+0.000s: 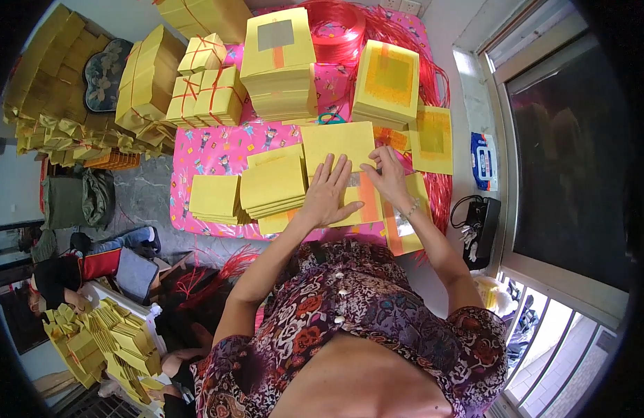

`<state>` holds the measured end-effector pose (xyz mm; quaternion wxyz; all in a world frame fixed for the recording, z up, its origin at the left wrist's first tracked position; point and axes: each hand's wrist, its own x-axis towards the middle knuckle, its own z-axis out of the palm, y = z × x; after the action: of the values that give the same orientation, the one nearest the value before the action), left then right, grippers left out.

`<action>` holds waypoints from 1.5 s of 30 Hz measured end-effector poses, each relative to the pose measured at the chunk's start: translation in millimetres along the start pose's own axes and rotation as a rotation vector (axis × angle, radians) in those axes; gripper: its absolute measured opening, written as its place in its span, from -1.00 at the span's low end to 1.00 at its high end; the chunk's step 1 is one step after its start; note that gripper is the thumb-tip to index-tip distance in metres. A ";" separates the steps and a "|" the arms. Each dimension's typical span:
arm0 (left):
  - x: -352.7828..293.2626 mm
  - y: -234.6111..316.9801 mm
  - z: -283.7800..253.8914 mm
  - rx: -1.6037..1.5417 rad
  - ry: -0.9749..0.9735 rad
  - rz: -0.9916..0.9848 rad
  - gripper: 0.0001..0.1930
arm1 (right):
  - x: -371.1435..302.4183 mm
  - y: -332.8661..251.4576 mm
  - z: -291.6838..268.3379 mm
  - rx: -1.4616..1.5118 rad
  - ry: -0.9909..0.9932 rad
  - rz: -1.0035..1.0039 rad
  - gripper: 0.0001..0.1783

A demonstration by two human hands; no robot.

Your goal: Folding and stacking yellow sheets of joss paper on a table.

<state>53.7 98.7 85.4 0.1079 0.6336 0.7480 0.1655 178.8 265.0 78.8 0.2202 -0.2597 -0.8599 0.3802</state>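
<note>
My left hand (pixel 327 191) lies flat, fingers stretched out, on a yellow paper sheet (pixel 338 139) on the table. At the sheet's right edge my right hand (pixel 389 177) is curled, thumb and fingertips pinching the paper. Under both hands shows yellow paper with an orange stripe (pixel 368 197) and a silver patch. More striped paper (pixel 397 223) sticks out below my right wrist. Left of my left hand stand a fanned stack of folded yellow paper (pixel 273 180) and a smaller stack (pixel 215 196).
The pink patterned tablecloth (pixel 200 157) carries a tall yellow paper stack (pixel 280 90), an orange-printed stack (pixel 385 76), tied bundles (pixel 209 94), teal-handled scissors (pixel 330 118) and a coil of red plastic strip (pixel 336 35). At lower left, other people sit by a table of yellow packets (pixel 123 331).
</note>
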 end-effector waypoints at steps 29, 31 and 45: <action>-11.0 11.9 3.7 -0.072 0.011 -0.143 0.02 | 3.6 -7.1 0.2 -0.246 -0.050 -0.003 -0.57; -10.7 8.1 6.1 -0.088 0.006 -0.153 0.04 | 4.2 -8.4 0.6 -0.297 -0.047 -0.048 -0.55; 12.5 -3.2 -26.9 -0.074 0.196 -0.113 -0.35 | 23.0 0.3 -13.3 -0.491 -0.097 -0.524 -0.63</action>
<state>38.7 107.6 109.5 0.0667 0.5668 0.7829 0.2478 168.9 286.5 90.9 0.2001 -0.0571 -0.9725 0.1048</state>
